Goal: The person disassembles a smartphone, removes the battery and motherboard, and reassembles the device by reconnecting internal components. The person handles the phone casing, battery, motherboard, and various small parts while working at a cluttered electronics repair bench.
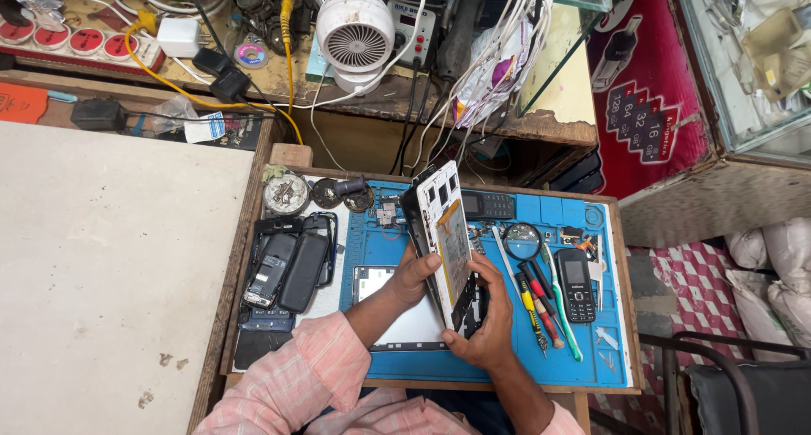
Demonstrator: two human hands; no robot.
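I hold an opened phone (448, 232) upright over the blue work mat (507, 363). Its white inner frame and battery face right, and a dark screen panel is parted from it on the left edge. My left hand (412, 276) grips the left edge, thumb on the white frame. My right hand (483, 317) cups the lower end from the right. Under the hands lies a flat panel with a white face and black border (405, 325).
Screwdrivers (536, 304), a magnifying glass (522, 241) and a small keypad phone (576, 285) lie right of the hands. Several dismantled phones (287, 270) sit left. A small white fan (356, 34) and cables stand on the bench behind. A pale board (110, 266) lies far left.
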